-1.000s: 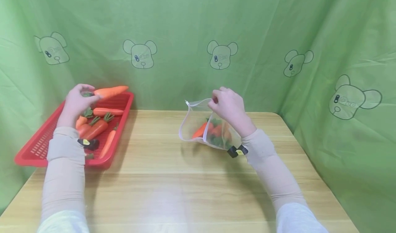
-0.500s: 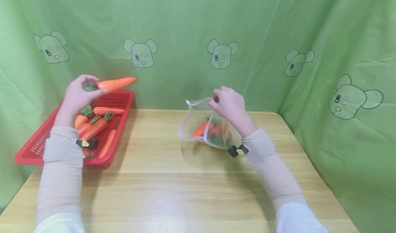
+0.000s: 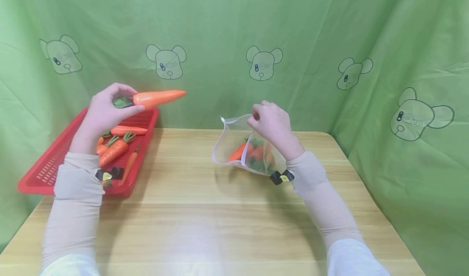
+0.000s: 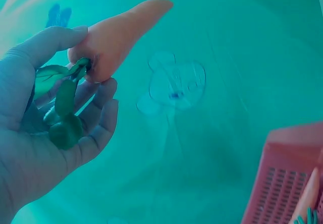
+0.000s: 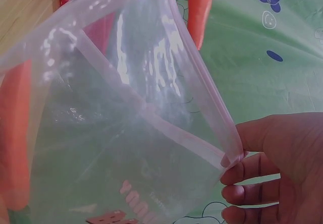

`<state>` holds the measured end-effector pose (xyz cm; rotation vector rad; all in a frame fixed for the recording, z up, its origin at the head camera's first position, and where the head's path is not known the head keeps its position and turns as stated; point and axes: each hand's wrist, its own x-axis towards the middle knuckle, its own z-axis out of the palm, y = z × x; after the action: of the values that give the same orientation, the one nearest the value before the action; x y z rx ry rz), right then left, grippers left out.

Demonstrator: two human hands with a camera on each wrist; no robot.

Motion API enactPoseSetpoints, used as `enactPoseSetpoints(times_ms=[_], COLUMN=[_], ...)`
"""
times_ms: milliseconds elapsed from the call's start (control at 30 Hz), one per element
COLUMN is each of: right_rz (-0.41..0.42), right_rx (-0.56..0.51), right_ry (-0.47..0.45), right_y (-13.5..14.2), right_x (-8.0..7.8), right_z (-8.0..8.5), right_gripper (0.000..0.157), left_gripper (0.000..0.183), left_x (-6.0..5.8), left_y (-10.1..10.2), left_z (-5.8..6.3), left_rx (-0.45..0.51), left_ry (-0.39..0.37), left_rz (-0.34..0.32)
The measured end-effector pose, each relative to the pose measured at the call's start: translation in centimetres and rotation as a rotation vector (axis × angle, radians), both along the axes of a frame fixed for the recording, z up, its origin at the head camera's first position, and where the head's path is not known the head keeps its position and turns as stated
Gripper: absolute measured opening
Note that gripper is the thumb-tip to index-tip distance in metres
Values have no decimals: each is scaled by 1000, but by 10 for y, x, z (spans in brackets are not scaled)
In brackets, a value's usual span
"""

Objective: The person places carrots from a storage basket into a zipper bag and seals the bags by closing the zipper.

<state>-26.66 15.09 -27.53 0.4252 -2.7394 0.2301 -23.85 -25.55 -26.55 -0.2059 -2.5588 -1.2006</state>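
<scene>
An orange carrot with green leaves is pinched at its thick end by my left hand, held in the air above the far side of a red basket. In the left wrist view the thumb and fingertips grip the carrot while its leaves hang in the palm. My right hand pinches the rim of a clear zip bag, whose mouth gapes toward the left. Inside the bag lie several carrots with green tops. In the right wrist view, thumb and forefinger clasp the bag's pale edge.
Several carrots lie in the basket, partly hidden by the left arm. Basket and bag stand apart on a wooden table. A green curtain with printed bear heads encloses the back and sides.
My left hand has lifted the carrot up from the basket and carried it to the right; its tip is now past the basket's right rim. The right hand and bag have barely moved.
</scene>
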Motion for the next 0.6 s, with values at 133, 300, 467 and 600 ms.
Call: enactPoseSetpoints(times_ms=[133,300,467,600], right_rz=[1,-3,-3,-2], right_rx=[-2,-2,-2,-4], right_ry=[6,6,5,2], right_y=[0,0,0,0], right_x=[0,-1,-1,-1], right_z=[0,-1,-1,-1], right_gripper=[10,11,10,10], left_gripper=[49,45,42,40], left_x=[4,9,12,13], left_y=[11,25,41,54], left_z=[1,-1,-3,-9], left_rx=[17,25,9,-6], left_ry=[14,33,51,40], left_rz=[-45,-98,-147,-200])
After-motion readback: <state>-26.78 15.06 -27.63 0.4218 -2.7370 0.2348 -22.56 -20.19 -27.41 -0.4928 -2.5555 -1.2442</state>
